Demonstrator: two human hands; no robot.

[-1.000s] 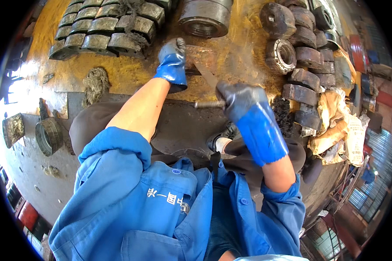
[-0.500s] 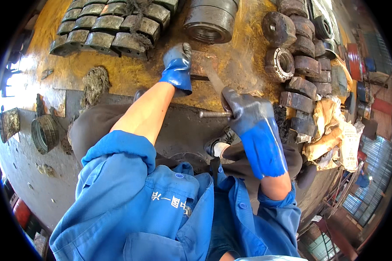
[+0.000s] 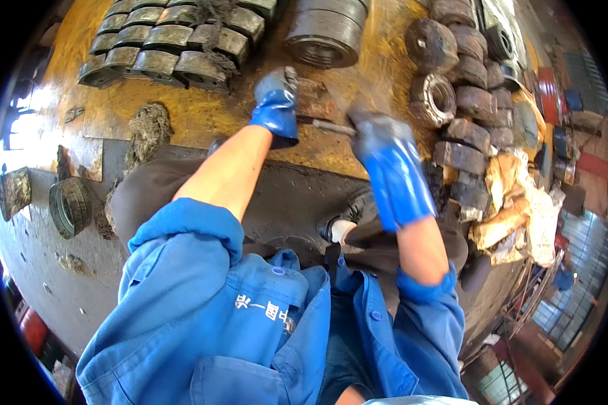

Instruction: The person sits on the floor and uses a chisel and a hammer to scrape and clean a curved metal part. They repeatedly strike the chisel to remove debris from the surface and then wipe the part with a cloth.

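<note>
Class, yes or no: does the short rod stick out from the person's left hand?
No, the short rod sticks out from the gloved right hand.

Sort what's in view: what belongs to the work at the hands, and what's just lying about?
Apparently in use: slim grey metal rod in right hand; flat reddish-brown slab by left hand.

Likely lying about: rows of curved dark metal blocks; thick grey metal cylinder; matted grey-brown fibre wad; crumpled tan sack.

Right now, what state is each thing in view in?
Left hand: gloved, curled shut, contents hidden.
Right hand: gloved, blurred, gripping a rod.
Rod: jutting leftward.
Large cylinder: on its side.
Curved blocks: set in rows.
Fibrous rag: crumpled.
Left sleeve: rolled up.
Paper sack: crumpled.
</note>
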